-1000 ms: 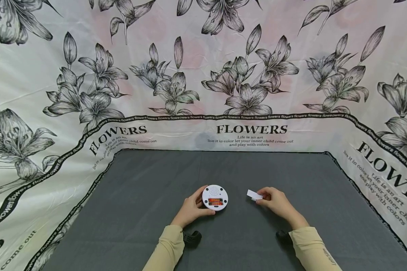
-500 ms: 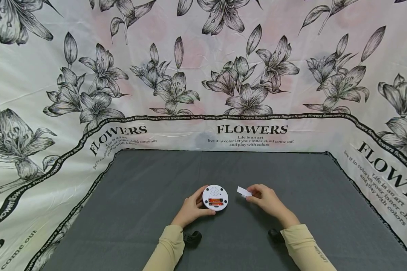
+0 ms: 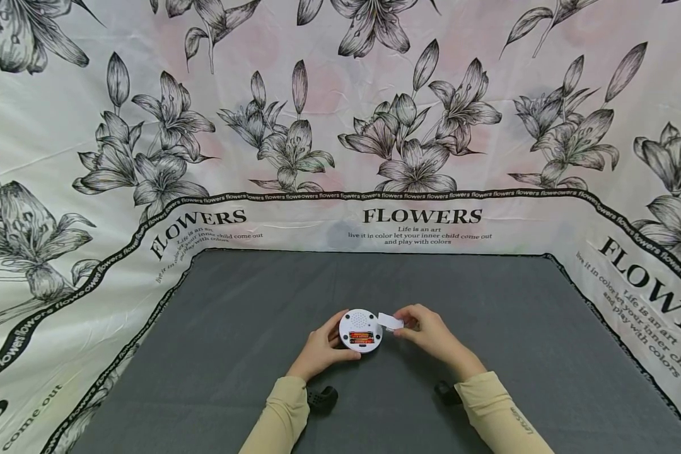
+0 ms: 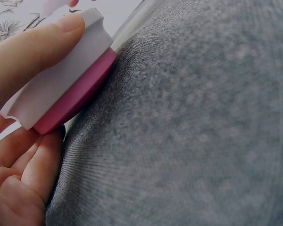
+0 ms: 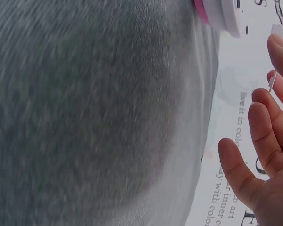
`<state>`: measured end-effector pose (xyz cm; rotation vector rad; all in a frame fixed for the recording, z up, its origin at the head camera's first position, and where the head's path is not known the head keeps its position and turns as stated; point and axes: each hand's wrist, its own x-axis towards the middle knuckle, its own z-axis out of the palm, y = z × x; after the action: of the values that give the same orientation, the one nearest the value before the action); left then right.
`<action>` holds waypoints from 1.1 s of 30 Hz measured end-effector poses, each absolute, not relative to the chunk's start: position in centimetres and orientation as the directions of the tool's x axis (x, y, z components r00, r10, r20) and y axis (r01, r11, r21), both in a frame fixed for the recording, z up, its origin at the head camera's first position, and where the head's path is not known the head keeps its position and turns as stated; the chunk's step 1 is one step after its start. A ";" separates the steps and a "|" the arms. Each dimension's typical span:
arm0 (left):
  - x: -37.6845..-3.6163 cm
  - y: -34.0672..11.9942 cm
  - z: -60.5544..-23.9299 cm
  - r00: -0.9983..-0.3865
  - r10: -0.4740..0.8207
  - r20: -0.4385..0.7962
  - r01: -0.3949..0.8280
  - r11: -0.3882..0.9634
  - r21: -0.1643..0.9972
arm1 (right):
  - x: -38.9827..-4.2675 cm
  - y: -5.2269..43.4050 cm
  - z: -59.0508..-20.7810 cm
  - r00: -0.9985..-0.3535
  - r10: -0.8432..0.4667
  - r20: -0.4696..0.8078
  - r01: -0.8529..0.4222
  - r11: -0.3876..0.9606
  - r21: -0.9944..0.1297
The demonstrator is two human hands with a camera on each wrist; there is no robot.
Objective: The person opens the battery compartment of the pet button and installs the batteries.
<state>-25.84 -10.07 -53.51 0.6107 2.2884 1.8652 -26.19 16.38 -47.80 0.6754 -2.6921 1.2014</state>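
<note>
Held upright in my left hand (image 3: 320,350) is a round white battery device (image 3: 359,323), its back turned toward me. Small holes, dark feet and an uncovered compartment with two orange batteries (image 3: 361,338) show on that back. The left wrist view reveals a pink front (image 4: 78,96) on the device, with the thumb along its white rim. My right hand (image 3: 433,334) pinches a small white battery cover (image 3: 389,321) between thumb and fingers. That cover sits at the device's right edge in the head view; whether they touch, I cannot tell. The other right fingers are spread in the right wrist view.
A dark grey cloth (image 3: 250,315) covers the table beneath both hands. Around and behind it runs a white fabric (image 3: 295,227) printed with flowers and lettering. Black wrist devices (image 3: 322,398) are visible beside both sleeves.
My right hand has moved left with the battery cover, from well apart to the device's right edge. The left hand and the device have stayed in place.
</note>
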 end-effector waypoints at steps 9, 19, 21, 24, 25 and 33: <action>-25.8 -10.1 -53.6 -0.911 0.384 0.151 0.225 0.157 0.962 | -26.1 15.2 -47.9 -0.863 -0.406 0.299 -0.494 0.561 -0.664; -25.9 -10.1 -53.5 -0.913 0.380 0.151 0.230 0.172 0.958 | -26.1 14.0 -48.3 -0.843 -0.451 0.292 -0.523 0.564 -0.638; -25.9 -10.0 -53.5 -0.912 0.381 0.150 0.229 0.172 0.958 | -26.0 13.7 -48.3 -0.840 -0.458 0.291 -0.527 0.562 -0.638; -25.9 -10.0 -53.5 -0.909 0.386 0.156 0.234 0.164 0.958 | -26.0 13.3 -48.3 -0.835 -0.467 0.291 -0.534 0.562 -0.632; -25.8 -10.0 -53.5 -0.908 0.388 0.158 0.237 0.164 0.958 | -25.9 13.2 -48.4 -0.834 -0.470 0.289 -0.535 0.564 -0.629; -24.6 -10.1 -51.0 -0.900 0.407 0.155 0.234 0.150 0.961 | -25.6 12.3 -48.5 -0.826 -0.492 0.277 -0.542 0.555 -0.630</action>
<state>-24.58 -10.07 -51.01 0.6379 2.2715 1.8548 -25.64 12.30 -48.48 0.9018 -2.7094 1.1348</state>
